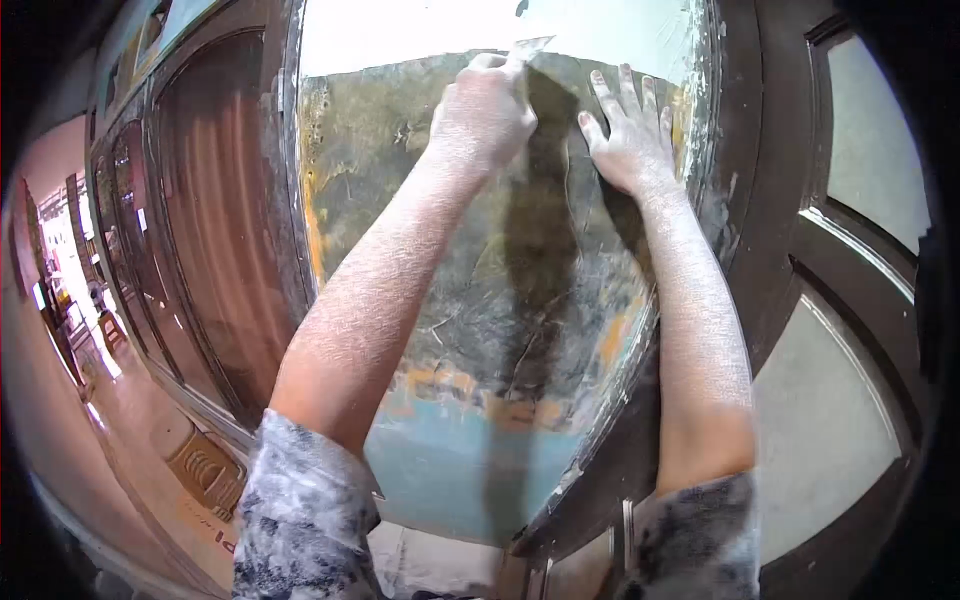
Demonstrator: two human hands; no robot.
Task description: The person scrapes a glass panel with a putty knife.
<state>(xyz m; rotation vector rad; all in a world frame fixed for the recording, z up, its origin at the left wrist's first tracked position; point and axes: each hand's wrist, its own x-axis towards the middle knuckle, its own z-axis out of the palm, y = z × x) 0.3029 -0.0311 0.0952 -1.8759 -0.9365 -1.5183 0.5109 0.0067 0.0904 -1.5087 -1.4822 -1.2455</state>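
My left hand (pixel 484 105), dusted white, is closed around a scraper (pixel 530 46); its pale blade shows above my fist, and the handle is hidden in my fingers. The blade lies near the line where the white upper part (pixel 400 35) of the wall meets the mottled grey-brown patch (pixel 380 200). To the right, my right hand (pixel 632 140) rests with fingers spread, apparently flat on the patch near its right edge, holding nothing. White powder coats both forearms and the sleeves.
Dark wooden frames border the wall strip, with a panelled door (pixel 770 230) at right and a curtained glass pane (pixel 220 180) at left. A light blue band (pixel 440 470) runs below the patch. On the floor at lower left are a brown plastic chair (pixel 205 470) and printed cardboard (pixel 185 540).
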